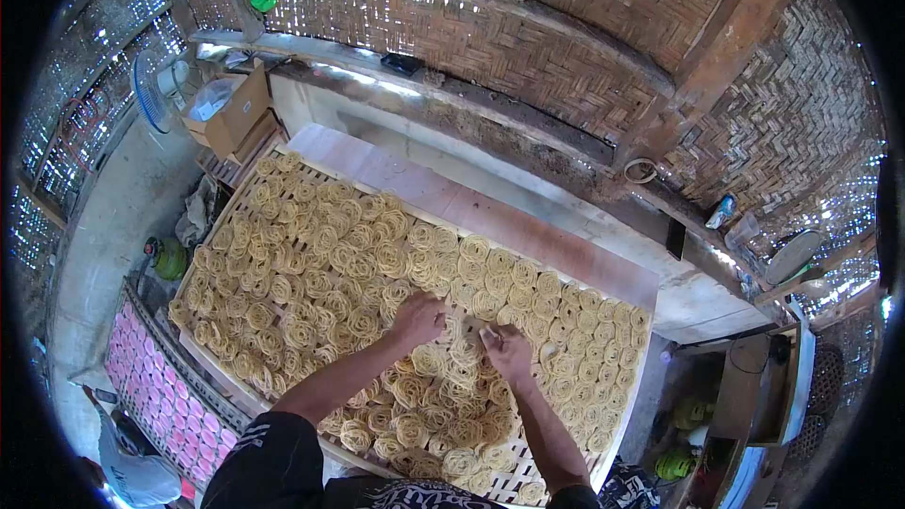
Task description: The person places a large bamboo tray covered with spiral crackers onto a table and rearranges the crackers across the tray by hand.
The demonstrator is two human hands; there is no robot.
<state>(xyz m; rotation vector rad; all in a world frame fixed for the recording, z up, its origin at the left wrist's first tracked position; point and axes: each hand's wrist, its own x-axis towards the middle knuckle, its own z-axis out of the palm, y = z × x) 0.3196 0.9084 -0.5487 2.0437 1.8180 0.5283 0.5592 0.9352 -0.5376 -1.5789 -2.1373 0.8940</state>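
Note:
Coiled nests of pale yellow noodles (363,320) cover a large slatted tray (528,462) in front of me. My left hand (419,319) is over the middle of the tray, its fingers curled closed among the nests. Just to its right, my right hand (509,353) is also closed, thumb and fingers pressed together at the noodles. What either hand grips is too small or hidden to make out. Between and below the hands, looser noodle nests (462,349) lie piled. Nests on the right side sit flatter and in neater rows than the heaped ones on the left.
A pinkish board (471,203) runs along the tray's far edge. At the far left stand a cardboard box (240,113) and a fan (151,91). Pink round pieces (156,377) fill another rack at lower left, beside another person (137,457). Green gas cylinders (674,462) stand at right.

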